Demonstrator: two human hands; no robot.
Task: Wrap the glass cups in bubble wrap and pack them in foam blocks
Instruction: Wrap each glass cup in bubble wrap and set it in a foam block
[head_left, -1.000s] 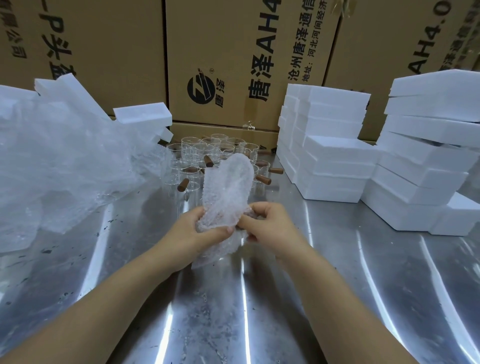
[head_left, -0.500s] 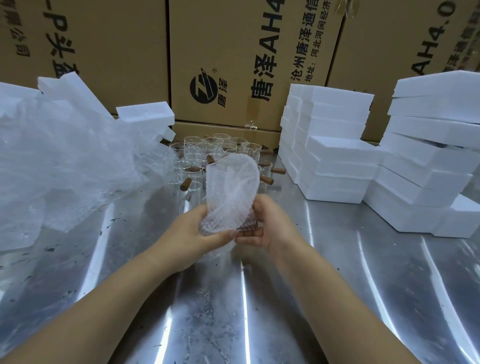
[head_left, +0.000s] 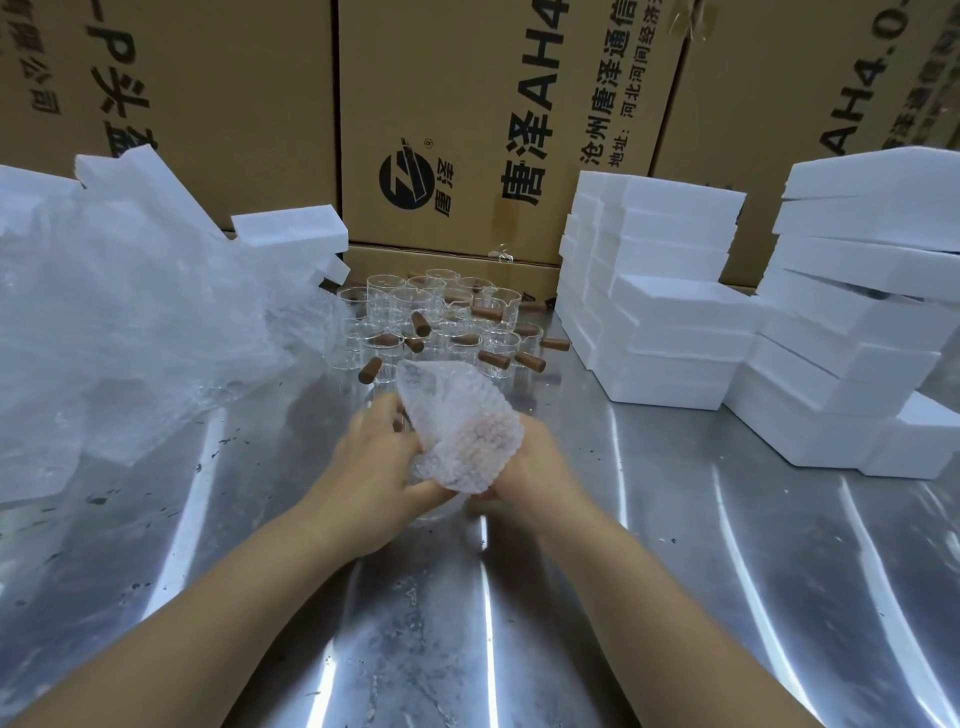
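A bundle of bubble wrap (head_left: 462, 431) sits between both hands above the steel table (head_left: 675, 571); the glass cup inside it is hidden by the wrap. My left hand (head_left: 374, 462) grips the bundle from the left, thumb under it. My right hand (head_left: 530, 467) holds it from the right and below, partly covered by the wrap. Behind them stand several bare glass cups (head_left: 441, 317) with brown wooden handles. White foam blocks (head_left: 670, 291) are stacked at the right.
A large heap of loose bubble wrap (head_left: 130, 322) fills the left side, with foam pieces (head_left: 291, 228) behind it. A second foam stack (head_left: 862, 322) stands at the far right. Printed cardboard cartons (head_left: 467, 119) wall off the back.
The upright flap of bubble wrap has been folded down and to the right over the bundle. Both hands have turned around it and stayed in place.
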